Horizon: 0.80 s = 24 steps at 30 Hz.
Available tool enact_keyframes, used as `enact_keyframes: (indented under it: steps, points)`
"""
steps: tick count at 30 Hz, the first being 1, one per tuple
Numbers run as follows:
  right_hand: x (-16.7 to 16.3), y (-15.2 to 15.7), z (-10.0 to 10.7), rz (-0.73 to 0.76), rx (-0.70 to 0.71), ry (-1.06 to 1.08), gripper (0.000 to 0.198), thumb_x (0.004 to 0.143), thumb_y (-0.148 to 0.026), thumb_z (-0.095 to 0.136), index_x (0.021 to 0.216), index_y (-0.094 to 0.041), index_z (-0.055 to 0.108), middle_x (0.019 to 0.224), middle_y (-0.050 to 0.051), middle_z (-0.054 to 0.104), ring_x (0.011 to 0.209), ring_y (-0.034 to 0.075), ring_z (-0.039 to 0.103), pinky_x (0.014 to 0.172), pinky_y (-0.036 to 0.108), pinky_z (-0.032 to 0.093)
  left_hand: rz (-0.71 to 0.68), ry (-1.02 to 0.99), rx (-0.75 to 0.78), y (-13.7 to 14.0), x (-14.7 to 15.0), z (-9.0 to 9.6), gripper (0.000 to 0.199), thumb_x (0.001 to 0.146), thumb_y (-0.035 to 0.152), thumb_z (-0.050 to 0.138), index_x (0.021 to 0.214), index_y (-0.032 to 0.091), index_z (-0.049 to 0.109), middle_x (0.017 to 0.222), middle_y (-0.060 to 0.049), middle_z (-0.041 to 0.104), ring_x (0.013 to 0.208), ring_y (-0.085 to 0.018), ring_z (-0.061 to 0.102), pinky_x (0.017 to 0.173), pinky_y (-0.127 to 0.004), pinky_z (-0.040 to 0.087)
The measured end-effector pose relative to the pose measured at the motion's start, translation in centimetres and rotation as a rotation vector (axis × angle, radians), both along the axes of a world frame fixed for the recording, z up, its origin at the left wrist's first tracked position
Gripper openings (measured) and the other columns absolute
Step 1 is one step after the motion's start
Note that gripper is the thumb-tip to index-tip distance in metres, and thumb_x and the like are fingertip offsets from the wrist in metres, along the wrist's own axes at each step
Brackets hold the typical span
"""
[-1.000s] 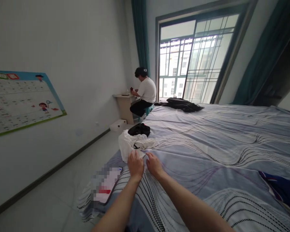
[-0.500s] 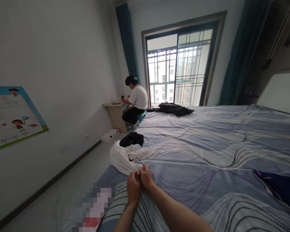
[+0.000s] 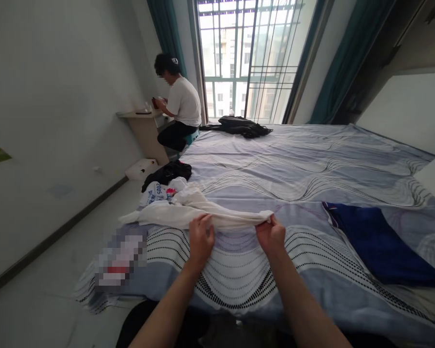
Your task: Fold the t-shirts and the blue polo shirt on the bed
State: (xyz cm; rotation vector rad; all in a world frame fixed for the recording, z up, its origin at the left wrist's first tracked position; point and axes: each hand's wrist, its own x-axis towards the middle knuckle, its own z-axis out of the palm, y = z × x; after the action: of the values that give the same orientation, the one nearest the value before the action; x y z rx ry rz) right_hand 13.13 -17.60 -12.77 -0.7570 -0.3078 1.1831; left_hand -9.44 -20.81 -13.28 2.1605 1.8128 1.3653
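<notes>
A long white garment (image 3: 166,214) lies stretched sideways along the near part of the bed, its kind unclear. My right hand (image 3: 271,235) pinches the narrow end of it between thumb and fingers. Farther left, my left hand (image 3: 202,238) has its fingers closed over the near edge of the cloth, about the middle. Behind the garment's left part sits a crumpled white cloth with blue lettering (image 3: 152,194) and a small red patch. A black bundle of cloth (image 3: 170,171) is just beyond that.
The patterned bed sheet (image 3: 261,181) spreads beneath everything. At right lies a folded dark blue cloth (image 3: 380,241). Black clothing (image 3: 239,126) rests at the bed's far edge. A person in a white shirt (image 3: 184,101) sits at a small desk (image 3: 139,125) near the window.
My hands have moved apart, the right one going right with the garment's end. The white cloth is now drawn out long across the bed. My view has tilted down and turned right.
</notes>
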Motion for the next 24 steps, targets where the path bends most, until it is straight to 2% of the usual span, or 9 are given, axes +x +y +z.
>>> enact_keyframes:
  steps: [3, 6, 9, 11, 13, 15, 18, 21, 24]
  points:
    - [6.6, -1.7, -0.2, -0.122, -0.008, 0.028, 0.01, 0.085, -0.029, 0.056, 0.077, -0.023, 0.056, 0.071, -0.003, 0.063, 0.076, 0.015, 0.066, 0.084, 0.033, 0.058, 0.212, 0.118, -0.113, -0.4, -2.0, -1.0, 0.05, 0.089, 0.02, 0.053, 0.139, 0.015, 0.056, 0.134, -0.018, 0.054, 0.127, -0.031, 0.048, 0.113, -0.047, 0.037]
    - [13.1, -2.9, -0.4, -0.273, -0.062, -0.019, 0.006, 0.084, -0.023, 0.056, 0.078, -0.022, 0.054, 0.071, -0.005, 0.06, 0.071, 0.014, 0.063, 0.078, 0.031, 0.058, 0.304, 0.274, -0.257, -0.7, -3.2, -1.1, 0.055, 0.087, 0.034, 0.062, 0.14, 0.022, 0.057, 0.141, -0.017, 0.051, 0.131, -0.037, 0.042, 0.112, -0.055, 0.032]
    - [18.9, -3.7, -0.8, -0.478, -0.184, -0.098, 0.008, 0.082, -0.019, 0.053, 0.077, -0.023, 0.048, 0.071, -0.007, 0.056, 0.069, 0.011, 0.06, 0.076, 0.027, 0.056, 0.207, 0.362, -0.331, -1.0, -2.6, -0.7, 0.036, 0.091, 0.039, 0.059, 0.124, 0.028, 0.068, 0.131, -0.013, 0.06, 0.127, -0.035, 0.047, 0.113, -0.058, 0.028]
    - [21.4, -4.3, -1.6, -0.625, -0.327, -0.27, 0.004, 0.084, -0.022, 0.049, 0.081, -0.024, 0.046, 0.076, -0.006, 0.056, 0.074, 0.013, 0.061, 0.078, 0.029, 0.056, 0.038, 0.349, -0.318, -1.5, -1.0, -0.7, 0.028, 0.096, 0.038, 0.053, 0.114, 0.026, 0.071, 0.115, -0.011, 0.065, 0.113, -0.029, 0.056, 0.107, -0.049, 0.036]
    - [22.1, -5.1, -2.8, -0.735, -0.474, -0.508, 0.005, 0.083, -0.025, 0.048, 0.087, -0.024, 0.047, 0.086, -0.002, 0.058, 0.085, 0.017, 0.063, 0.085, 0.035, 0.055, -0.114, 0.291, -0.271, -2.5, 1.6, -1.3, 0.028, 0.099, 0.038, 0.049, 0.106, 0.024, 0.072, 0.103, -0.008, 0.063, 0.1, -0.023, 0.059, 0.095, -0.038, 0.044]
    - [21.0, -6.1, -4.4, -0.78, -0.552, -0.676, 0.016, 0.079, -0.028, 0.053, 0.094, -0.022, 0.05, 0.095, 0.004, 0.061, 0.098, 0.023, 0.062, 0.095, 0.041, 0.05, -0.162, 0.223, -0.223, -3.9, 4.7, -2.2, 0.028, 0.1, 0.037, 0.048, 0.1, 0.023, 0.071, 0.096, -0.006, 0.06, 0.092, -0.02, 0.059, 0.085, -0.031, 0.046]
    - [17.8, -7.2, -6.4, -0.643, -0.465, -1.03, 0.039, 0.076, -0.029, 0.058, 0.113, -0.017, 0.055, 0.111, 0.013, 0.063, 0.111, 0.03, 0.06, 0.104, 0.046, 0.044, -0.104, 0.196, -0.208, -5.9, 8.7, -3.6, 0.021, 0.098, 0.032, 0.053, 0.094, 0.022, 0.071, 0.093, -0.005, 0.06, 0.086, -0.019, 0.058, 0.079, -0.029, 0.044]
    - [15.7, -7.5, -7.4, -0.51, -0.377, -1.48, 0.065, 0.079, -0.03, 0.053, 0.141, -0.011, 0.043, 0.126, 0.021, 0.058, 0.118, 0.033, 0.056, 0.105, 0.049, 0.043, 0.04, 0.114, -0.275, -6.8, 10.9, -3.8, 0.016, 0.096, 0.03, 0.057, 0.096, 0.022, 0.071, 0.097, -0.005, 0.061, 0.081, -0.018, 0.058, 0.07, -0.028, 0.04]
    - [15.8, -7.3, -7.6, -0.549, -0.454, -1.571, 0.073, 0.081, -0.029, 0.05, 0.149, -0.007, 0.034, 0.126, 0.022, 0.057, 0.118, 0.033, 0.055, 0.104, 0.048, 0.044, 0.072, -0.005, -0.371, -7.5, 11.9, -3.1, 0.014, 0.096, 0.031, 0.059, 0.096, 0.023, 0.072, 0.099, -0.004, 0.062, 0.075, -0.015, 0.057, 0.063, -0.026, 0.036]
